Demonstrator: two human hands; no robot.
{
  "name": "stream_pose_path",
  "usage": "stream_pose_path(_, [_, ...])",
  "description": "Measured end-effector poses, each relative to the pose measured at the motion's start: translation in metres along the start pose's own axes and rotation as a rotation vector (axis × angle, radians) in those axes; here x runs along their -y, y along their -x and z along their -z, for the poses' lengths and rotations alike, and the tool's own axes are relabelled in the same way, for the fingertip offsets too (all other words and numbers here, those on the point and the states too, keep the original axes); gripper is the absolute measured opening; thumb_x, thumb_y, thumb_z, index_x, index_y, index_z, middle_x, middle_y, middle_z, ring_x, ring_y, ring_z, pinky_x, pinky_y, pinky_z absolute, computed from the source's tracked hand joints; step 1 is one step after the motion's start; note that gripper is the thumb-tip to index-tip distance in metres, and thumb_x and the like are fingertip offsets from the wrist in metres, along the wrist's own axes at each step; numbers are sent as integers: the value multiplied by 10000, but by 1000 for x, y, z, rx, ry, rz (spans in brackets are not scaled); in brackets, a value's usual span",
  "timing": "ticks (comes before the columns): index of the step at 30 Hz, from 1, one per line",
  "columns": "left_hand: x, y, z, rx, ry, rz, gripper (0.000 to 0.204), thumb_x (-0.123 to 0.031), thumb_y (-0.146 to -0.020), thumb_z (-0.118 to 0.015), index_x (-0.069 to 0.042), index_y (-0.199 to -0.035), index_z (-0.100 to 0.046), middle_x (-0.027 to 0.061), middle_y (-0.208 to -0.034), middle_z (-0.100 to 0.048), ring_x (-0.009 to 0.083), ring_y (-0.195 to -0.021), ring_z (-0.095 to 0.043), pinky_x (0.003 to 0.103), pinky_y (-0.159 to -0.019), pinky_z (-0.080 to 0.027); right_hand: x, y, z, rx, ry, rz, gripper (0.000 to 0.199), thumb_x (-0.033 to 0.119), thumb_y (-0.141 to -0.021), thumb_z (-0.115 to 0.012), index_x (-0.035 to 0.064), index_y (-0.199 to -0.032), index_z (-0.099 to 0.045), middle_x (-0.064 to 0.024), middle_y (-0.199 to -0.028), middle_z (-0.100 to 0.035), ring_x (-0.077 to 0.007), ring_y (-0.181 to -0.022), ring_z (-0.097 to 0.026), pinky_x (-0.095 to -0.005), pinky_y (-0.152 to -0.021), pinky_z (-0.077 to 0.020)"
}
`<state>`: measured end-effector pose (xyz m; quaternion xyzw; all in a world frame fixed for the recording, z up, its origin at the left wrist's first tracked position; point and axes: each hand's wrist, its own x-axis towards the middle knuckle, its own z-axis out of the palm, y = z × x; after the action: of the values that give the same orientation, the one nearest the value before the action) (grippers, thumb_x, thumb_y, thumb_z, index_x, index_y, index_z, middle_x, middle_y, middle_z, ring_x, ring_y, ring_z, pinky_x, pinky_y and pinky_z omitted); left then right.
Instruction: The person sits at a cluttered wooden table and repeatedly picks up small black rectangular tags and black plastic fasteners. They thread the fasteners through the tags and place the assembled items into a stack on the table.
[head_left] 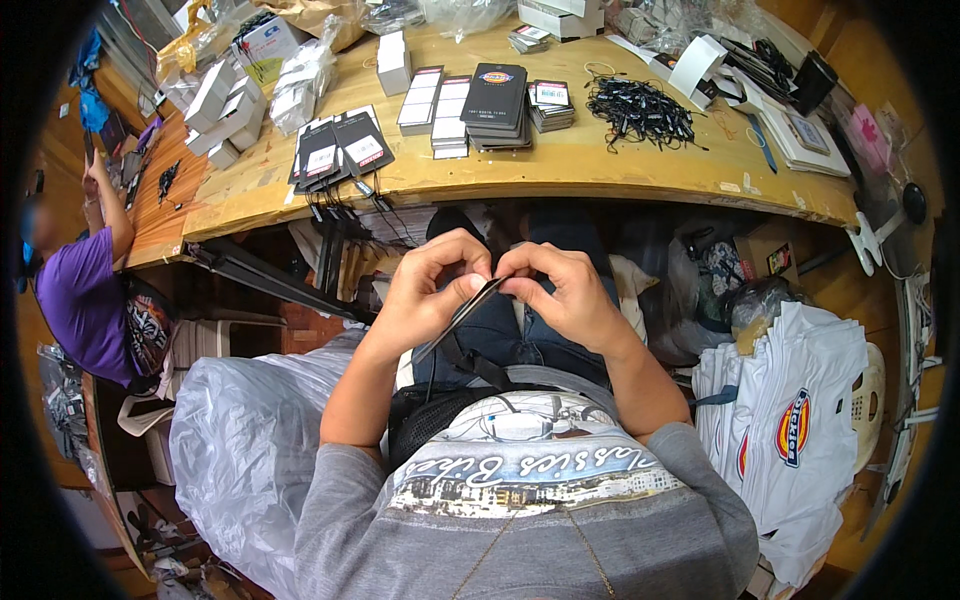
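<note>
Above my lap, my left hand (436,288) and my right hand (562,292) meet with thumbs and fingertips pinched together. Between them is a thin black hang tag (458,320), seen almost edge-on and slanting down to the left. Both hands grip its upper end; my fingers hide any string there. On the table ahead lies a stack of black hang tags (495,95), with piles of smaller white labels (450,112) beside it. To their right is a tangled heap of black tag strings (640,112). Tags with strings attached (340,150) lie at the table's left front edge.
White boxes (225,110) stand at the table's left. A blue pen-like tool (762,145) lies at the right. White printed shirts (785,430) are stacked at my right, and a big plastic bag (250,430) is at my left. A person in purple (85,290) sits further left.
</note>
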<state>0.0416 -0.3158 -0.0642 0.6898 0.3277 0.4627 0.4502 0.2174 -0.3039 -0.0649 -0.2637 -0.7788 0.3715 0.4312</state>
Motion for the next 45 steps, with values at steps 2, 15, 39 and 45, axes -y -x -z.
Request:
stream_pose_path(2, [-2,1,-2,43,152,157,134,-103,-743,-560,11,-752,-488,11,-737,-495,88,-668,-446,194,-602,-355,1,0,5,85,51,21,143,43,-681,-588,34,-811,-528,-66,-687,-557,-189,-619,-532,-276,-591,-383])
stream_pose_path(15, [1,-6,5,-161,638,152,89,-142,-821,-470,-57,-828,-449,93,-839,-544,163,-757,-536,259,-682,-421,-4,2,19,226,40,-50,142,100,-688,-598,55,-805,-530,-54,-681,-548,-187,-639,-528,-290,-619,-377])
stream_pose_path(39, [2,-7,-7,-377,559,87,91,-22,-747,-549,13,-827,-526,54,-726,-551,120,-629,-537,205,-604,-414,-20,15,35,-18,-713,-405,98,-8,-740,-541,-39,-830,-514,-101,-767,-555,-156,-671,-574,-201,-560,-443])
stream_pose_path(45, [3,-6,-9,-440,514,100,106,-13,-730,-569,7,-831,-542,29,-757,-536,74,-634,-485,190,-590,-397,-16,13,25,-73,-931,-379,110,-14,-736,-546,-32,-835,-503,-85,-748,-544,-164,-639,-578,-198,-543,-449])
